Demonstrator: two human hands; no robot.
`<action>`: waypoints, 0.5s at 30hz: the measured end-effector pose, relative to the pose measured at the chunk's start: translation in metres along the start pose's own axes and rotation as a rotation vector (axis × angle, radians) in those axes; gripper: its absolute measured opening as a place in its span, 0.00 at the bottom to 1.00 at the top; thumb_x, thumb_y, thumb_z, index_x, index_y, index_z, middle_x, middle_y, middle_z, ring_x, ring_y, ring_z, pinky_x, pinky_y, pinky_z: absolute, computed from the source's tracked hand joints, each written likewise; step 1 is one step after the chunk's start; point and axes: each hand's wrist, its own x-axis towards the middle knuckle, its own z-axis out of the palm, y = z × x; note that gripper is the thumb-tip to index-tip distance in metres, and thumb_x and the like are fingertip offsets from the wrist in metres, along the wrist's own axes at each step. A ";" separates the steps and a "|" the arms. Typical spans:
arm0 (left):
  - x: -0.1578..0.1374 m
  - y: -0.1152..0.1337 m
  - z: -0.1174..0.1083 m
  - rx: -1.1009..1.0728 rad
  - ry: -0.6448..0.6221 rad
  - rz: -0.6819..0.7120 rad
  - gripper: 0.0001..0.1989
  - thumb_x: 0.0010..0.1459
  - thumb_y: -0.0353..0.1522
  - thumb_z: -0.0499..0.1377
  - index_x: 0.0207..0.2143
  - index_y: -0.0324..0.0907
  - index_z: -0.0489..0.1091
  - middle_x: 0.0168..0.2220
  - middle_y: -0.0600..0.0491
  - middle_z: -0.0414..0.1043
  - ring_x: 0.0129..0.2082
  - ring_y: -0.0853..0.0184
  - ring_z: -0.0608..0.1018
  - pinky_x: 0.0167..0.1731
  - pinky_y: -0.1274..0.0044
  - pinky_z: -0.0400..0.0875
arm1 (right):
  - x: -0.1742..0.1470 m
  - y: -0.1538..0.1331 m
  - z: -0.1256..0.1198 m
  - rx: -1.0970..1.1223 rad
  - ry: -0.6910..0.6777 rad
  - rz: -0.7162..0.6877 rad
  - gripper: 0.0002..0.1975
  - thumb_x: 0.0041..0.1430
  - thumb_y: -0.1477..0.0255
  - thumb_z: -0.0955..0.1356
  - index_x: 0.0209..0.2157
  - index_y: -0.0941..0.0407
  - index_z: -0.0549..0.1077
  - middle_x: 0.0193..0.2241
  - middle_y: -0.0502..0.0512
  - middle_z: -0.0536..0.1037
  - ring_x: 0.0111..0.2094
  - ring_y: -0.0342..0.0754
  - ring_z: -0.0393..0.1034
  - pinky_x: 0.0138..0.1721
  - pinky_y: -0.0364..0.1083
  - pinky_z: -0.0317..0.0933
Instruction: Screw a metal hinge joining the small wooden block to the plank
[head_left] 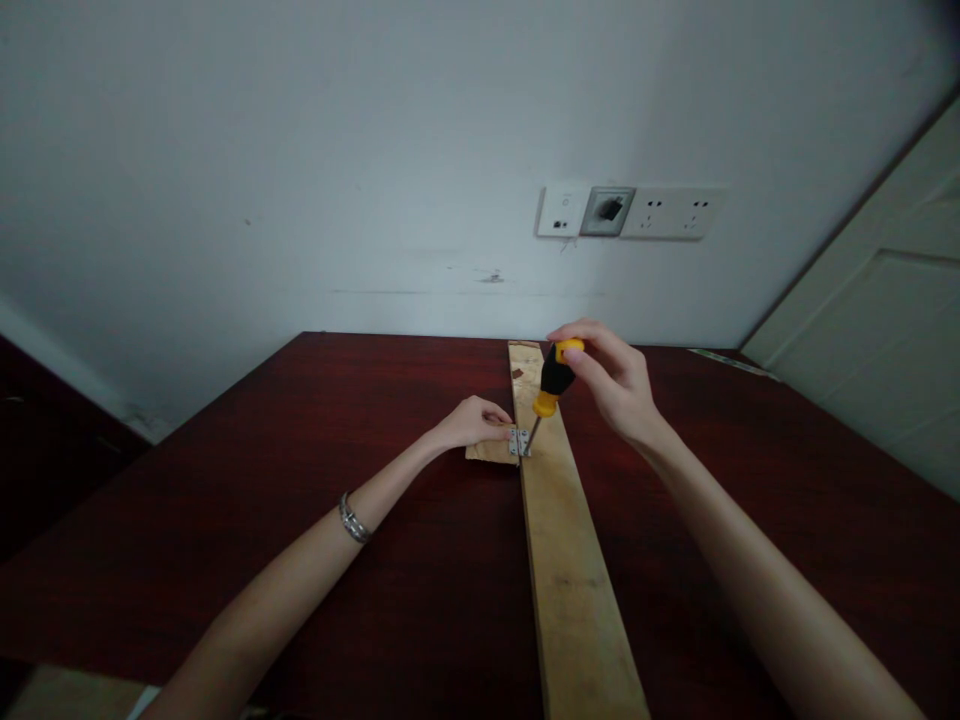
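A long wooden plank (574, 540) lies lengthwise on the dark red table. A short wooden board (487, 453) sits against its left side. Across the joint between them lies a metal hinge (514, 443). My left hand (474, 422) is closed over the short board, its fingertips pressing at the hinge's left leaf. In my right hand (611, 375) is a yellow and black screwdriver (556, 375), gripped by the top of its handle. The shaft leans down to the left, with its tip at the hinge's right leaf on the plank. Any screw under the tip is too small to make out.
The table (360, 390) reaches back to a white wall (300, 150). Wall sockets (664, 213) and a switch plate (562, 211) are set above it. A pale panelled door (892, 290) stands at the right. The plank runs to the near side of the view.
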 end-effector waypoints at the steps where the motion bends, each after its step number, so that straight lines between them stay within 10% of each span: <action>1: 0.000 0.000 0.000 0.010 0.003 0.002 0.17 0.46 0.37 0.63 0.37 0.35 0.75 0.33 0.48 0.77 0.33 0.65 0.76 0.33 0.77 0.69 | 0.000 0.000 -0.001 0.006 -0.002 0.001 0.08 0.60 0.68 0.63 0.38 0.51 0.72 0.34 0.51 0.71 0.37 0.46 0.66 0.40 0.47 0.60; 15: -0.001 0.002 -0.001 0.037 0.008 -0.018 0.17 0.45 0.36 0.62 0.37 0.36 0.75 0.34 0.49 0.77 0.33 0.65 0.76 0.34 0.77 0.69 | 0.000 -0.002 0.000 0.003 0.008 0.051 0.08 0.57 0.67 0.65 0.39 0.52 0.70 0.34 0.52 0.68 0.35 0.44 0.65 0.31 0.43 0.63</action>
